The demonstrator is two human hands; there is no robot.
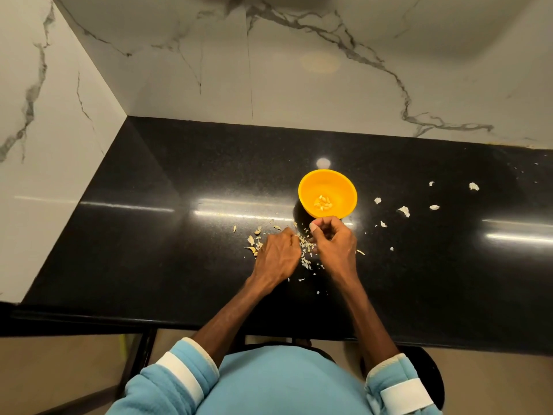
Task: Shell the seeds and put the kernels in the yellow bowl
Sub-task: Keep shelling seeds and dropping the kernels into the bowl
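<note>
A yellow bowl (327, 191) stands on the black counter (179, 235) and holds several pale kernels (323, 202) at its bottom. Just in front of it both hands meet over a heap of shell bits (305, 259). My left hand (278, 256) lies knuckles up with its fingers curled toward the heap. My right hand (333, 244) is curled too, thumb up near the bowl's near rim. Whatever the fingertips pinch is hidden by the hands. Whole pale seeds (254, 242) lie left of my left hand.
White shell flakes (404, 210) are scattered to the right of the bowl. Marble walls close the counter at the back and on the left. The counter's front edge runs just above my blue sleeves.
</note>
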